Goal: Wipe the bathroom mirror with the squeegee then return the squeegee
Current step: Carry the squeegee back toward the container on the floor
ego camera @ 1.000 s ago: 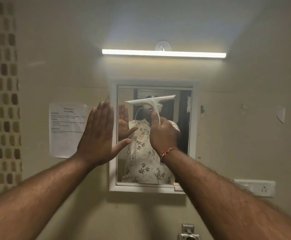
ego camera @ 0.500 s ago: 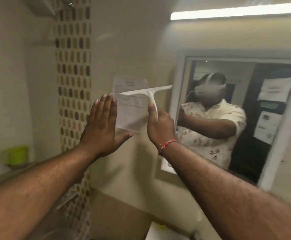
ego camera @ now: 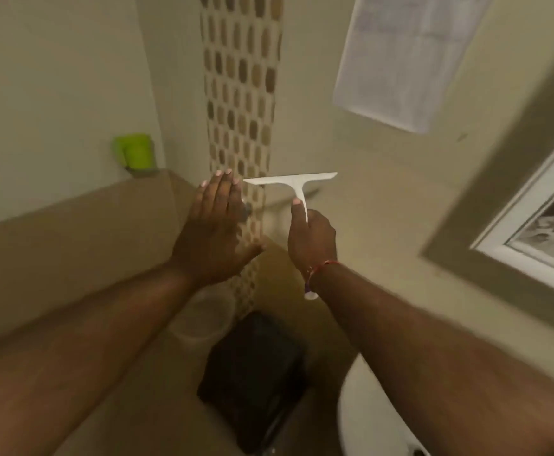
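white squeegee [ego camera: 291, 183], green cup [ego camera: 136, 151], brown-and-beige pebble tile strip [ego camera: 240, 93], red wrist thread [ego camera: 322, 266], black bin [ego camera: 252, 373].

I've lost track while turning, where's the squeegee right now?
In the head view the squeegee is near centre, gripped by the right hand, blade up in front of the wall beside the mosaic tile strip, left of the mirror.

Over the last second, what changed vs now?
The view swung left and down: the mirror, centred a second ago, now sits at the right edge. The squeegee left the glass and is now in front of the wall beside the tile strip. Unchanged: the right hand grips the handle, blade up; the left hand stays open and flat, holding nothing.
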The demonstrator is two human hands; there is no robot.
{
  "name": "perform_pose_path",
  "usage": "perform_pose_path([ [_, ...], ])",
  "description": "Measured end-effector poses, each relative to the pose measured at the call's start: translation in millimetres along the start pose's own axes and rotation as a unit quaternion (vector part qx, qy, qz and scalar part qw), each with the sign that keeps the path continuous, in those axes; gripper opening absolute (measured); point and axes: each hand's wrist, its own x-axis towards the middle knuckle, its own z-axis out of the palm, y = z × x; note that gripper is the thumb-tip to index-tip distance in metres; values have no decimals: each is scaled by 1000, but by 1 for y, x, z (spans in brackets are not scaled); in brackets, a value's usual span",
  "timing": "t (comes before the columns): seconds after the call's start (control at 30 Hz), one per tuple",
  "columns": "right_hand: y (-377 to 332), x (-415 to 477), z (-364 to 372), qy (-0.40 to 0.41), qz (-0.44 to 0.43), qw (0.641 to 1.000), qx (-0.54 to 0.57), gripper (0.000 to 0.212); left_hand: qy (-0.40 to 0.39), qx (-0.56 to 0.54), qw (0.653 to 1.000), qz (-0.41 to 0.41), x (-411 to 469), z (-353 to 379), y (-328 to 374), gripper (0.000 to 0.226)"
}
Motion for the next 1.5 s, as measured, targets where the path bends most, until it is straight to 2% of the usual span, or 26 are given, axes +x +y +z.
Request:
perform_pose_path([
  [0.17,85,3,68,-58,94,993,-33,58,-55,-20,998,-3,-69,85,-1,124],
  [0.27,142,-1,107,-87,157,982,-50,63,-114,-49,992,-14,-115,139,3,123],
  [0.53,267,-17,178,-120,251,958,-64,56,-216,-108,970,-33,-223,247,18,122],
  [0.63,317,-26,213,-144,264,949,-92,60,-244,-110,963,-39,-261,281,24,122],
  [0.7,349,-34,234,-129,255,954,-95,62,-258,-112,959,-45,-284,301,28,123],
  [0.8,392,-43,260,-149,305,939,-65,48,-288,-123,948,-50,-316,332,34,122],
  [0.93,449,-46,299,-154,338,926,-61,49,-312,-129,940,-50,-349,370,41,121],
  [1.2,512,-21,345,-200,356,906,-115,53,-311,-126,942,-34,-395,442,44,121],
  [1.37,526,-13,361,-198,372,898,-128,48,-325,-115,937,-47,-400,464,45,122],
  [1.5,529,-19,363,-209,347,896,-181,58,-326,-117,937,-50,-401,470,46,123],
])
